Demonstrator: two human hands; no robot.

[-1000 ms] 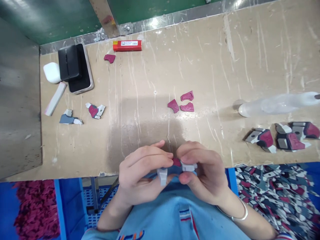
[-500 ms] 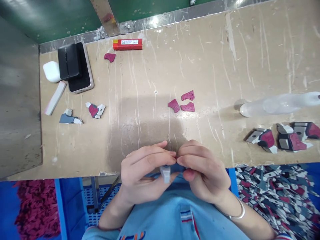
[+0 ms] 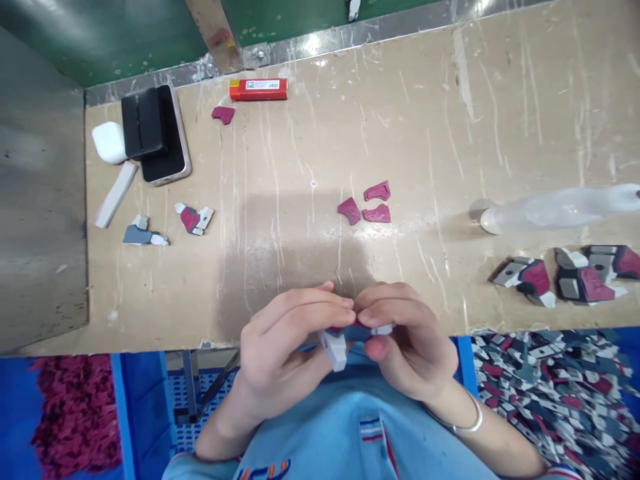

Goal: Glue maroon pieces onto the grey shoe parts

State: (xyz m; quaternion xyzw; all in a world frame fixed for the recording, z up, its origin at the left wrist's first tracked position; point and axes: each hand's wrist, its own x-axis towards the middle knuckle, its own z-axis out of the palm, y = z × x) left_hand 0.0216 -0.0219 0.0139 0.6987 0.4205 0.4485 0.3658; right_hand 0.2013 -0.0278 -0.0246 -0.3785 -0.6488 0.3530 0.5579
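Note:
Near the table's front edge, my left hand [image 3: 293, 340] and my right hand [image 3: 413, 337] are closed around one small grey, white and maroon plastic part [image 3: 336, 350], fingertips almost touching. A white end sticks out below my left fingers, and another bit of white shows by my right fingers. The middle of the part is mostly hidden. Beyond the hands lie three loose maroon pieces [image 3: 377, 213]. At the left are a part with a maroon piece [image 3: 190, 219] and a grey-and-white part [image 3: 143, 233].
At the right lie several assembled parts [image 3: 535, 277] and a translucent bottle [image 3: 545, 208]. Below the table are bins of maroon pieces [image 3: 75, 413] and mixed parts [image 3: 555, 393]. A red box [image 3: 259, 89], a phone [image 3: 176, 147] and a black case [image 3: 143, 123] are at the back left.
The held part has tilted slightly, and more of its white and maroon surfaces shows between my hands. My fingers have shifted a little. The camera view has moved slightly.

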